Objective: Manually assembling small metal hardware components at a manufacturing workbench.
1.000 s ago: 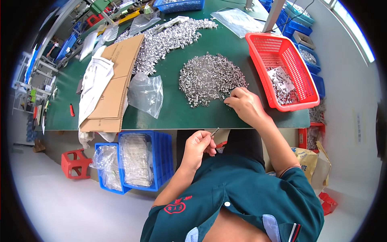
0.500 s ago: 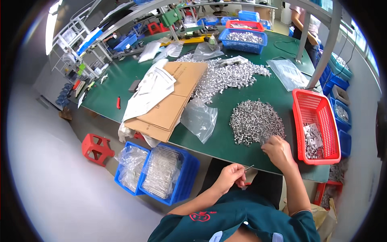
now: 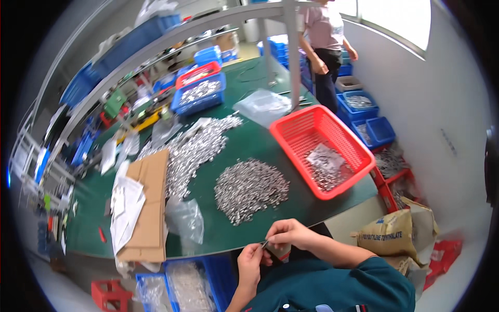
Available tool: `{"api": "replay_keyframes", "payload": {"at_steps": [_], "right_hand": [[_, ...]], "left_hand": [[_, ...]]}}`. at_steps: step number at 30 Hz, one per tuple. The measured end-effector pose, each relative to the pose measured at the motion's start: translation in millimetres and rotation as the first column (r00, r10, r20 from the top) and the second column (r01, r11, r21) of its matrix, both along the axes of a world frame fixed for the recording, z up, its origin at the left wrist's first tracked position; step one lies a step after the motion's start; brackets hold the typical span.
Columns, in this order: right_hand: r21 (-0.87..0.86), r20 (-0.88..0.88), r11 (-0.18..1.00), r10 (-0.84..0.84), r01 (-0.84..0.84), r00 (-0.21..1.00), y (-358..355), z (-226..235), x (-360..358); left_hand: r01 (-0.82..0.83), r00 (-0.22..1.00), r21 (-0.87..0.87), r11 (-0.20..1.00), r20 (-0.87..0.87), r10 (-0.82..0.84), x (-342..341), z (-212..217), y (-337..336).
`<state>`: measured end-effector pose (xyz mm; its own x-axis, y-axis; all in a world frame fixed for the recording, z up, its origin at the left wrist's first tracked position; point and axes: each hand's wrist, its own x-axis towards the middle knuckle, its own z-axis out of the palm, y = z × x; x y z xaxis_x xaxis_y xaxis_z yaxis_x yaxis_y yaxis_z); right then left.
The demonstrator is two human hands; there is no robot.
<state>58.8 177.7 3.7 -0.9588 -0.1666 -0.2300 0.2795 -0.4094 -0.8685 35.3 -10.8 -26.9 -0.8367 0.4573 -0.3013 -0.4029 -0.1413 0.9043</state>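
Rod (image 3: 265, 244) — thin, blurred — near table (image 3: 249, 143) edge, pinched by left hand (image 3: 252, 258); right hand (image 3: 291, 234) fingertips together at its upper end, gripping a bit or not, can't tell. Likely partway: large heap (image 3: 250, 191) left loose, some bits in basket (image 3: 299, 132).

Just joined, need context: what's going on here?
A person's left hand and right hand meet near the edge of a green table, fingertips at a thin piece, blurred. Beyond lies a rounded pile of small metal parts. A red basket holding more small parts stands to its right. Another person stands beyond.
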Motion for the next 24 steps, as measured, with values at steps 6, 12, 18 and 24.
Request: {"api": "replay_keyframes", "payload": {"at_steps": [6, 12, 18, 24], "right_hand": [[-0.057, -0.018, 0.997, -0.058, 0.057, 0.998, 0.5, -5.7, 9.8], [-0.078, 0.038, 0.995, -0.051, 0.054, 0.998, 3.1, -5.5, 10.9], [-0.248, 0.179, 0.968, 0.013, 0.032, 0.984, 8.1, -2.9, 15.1], [0.187, -0.069, 0.968, -0.157, 0.167, 0.985, -0.3, 4.2, 27.3]], "left_hand": [[0.0, 0.999, 0.011, 1.0, -0.034, 0.001, 5.6, 1.2, 1.0], [-0.014, 0.992, -0.059, 0.998, -0.124, 0.007, 7.8, 10.9, 8.5], [-0.03, 0.975, -0.112, 0.993, -0.221, 0.004, 10.9, 13.5, 13.8], [-0.014, 0.961, -0.141, 0.99, -0.275, -0.025, 11.6, 10.2, 11.8]]}}
